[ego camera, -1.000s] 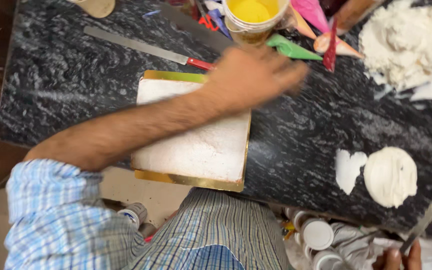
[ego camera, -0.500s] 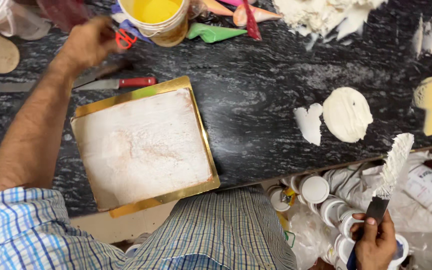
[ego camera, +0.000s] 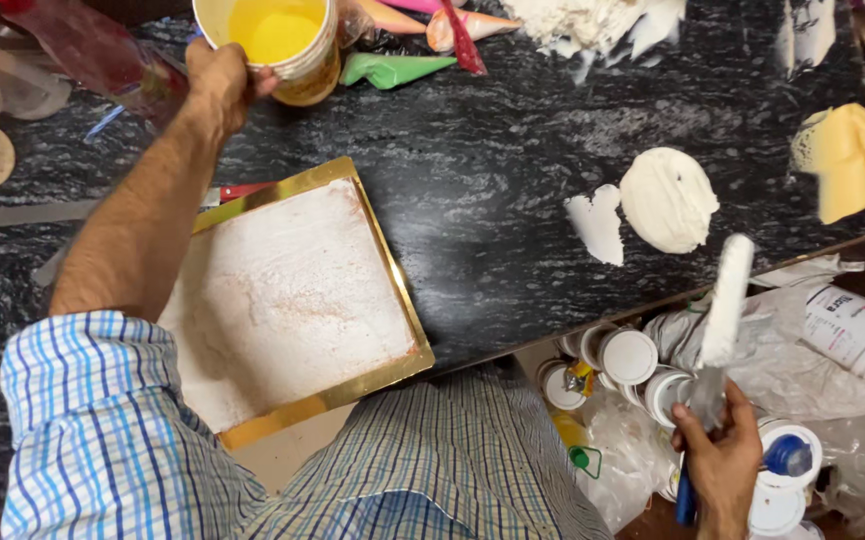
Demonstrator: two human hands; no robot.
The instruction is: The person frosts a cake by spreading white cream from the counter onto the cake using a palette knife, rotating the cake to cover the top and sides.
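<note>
Up at the counter's far side, the left hand (ego camera: 214, 85) has its fingers wrapped on the tub of yellow liquid (ego camera: 274, 40), which stands upright just right of them. Well apart, the right hand (ego camera: 720, 455) grips a cream-coated knife (ego camera: 724, 310), blade pointing away from its fingers toward the white dough mound (ego camera: 667, 198).

Yellow cup (ego camera: 274, 40) rim cut off; knife blade (ego camera: 724, 305) blurred.

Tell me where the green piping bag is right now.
In the head view, the green piping bag lies at the top of the black counter, just right of the cup of yellow liquid that the left hand grips.
</note>
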